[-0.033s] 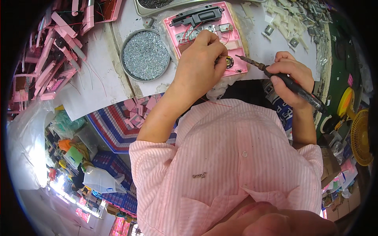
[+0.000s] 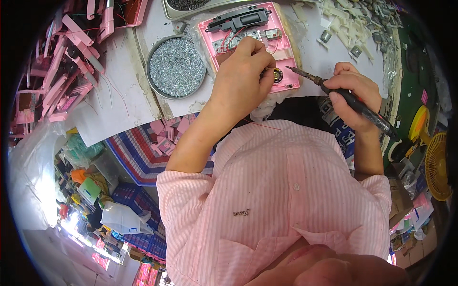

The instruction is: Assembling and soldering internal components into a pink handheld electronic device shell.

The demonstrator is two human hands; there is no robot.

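Note:
A pink plastic housing (image 2: pixel 289 57) lies on the bench with a black plastic part (image 2: pixel 238 20), a small metal motor (image 2: pixel 273 33) and thin red wires inside. Over its near half is my left hand (image 2: pixel 245 69), fingers pinched together beside a small round speaker (image 2: pixel 277 75); whatever they grip is too small to make out. My right hand (image 2: pixel 353 93) holds a soldering iron (image 2: pixel 360 102) by its black handle. The iron's tip points left, just right of the speaker and apart from it.
Left of the housing stands a round tray (image 2: pixel 176 66) full of small metal screws. Pink housings with wires (image 2: pixel 62 71) are heaped at the far left. White plastic parts (image 2: pixel 341 24) and small motors lie at the back right. A yellow fan (image 2: pixel 438 167) stands at the right.

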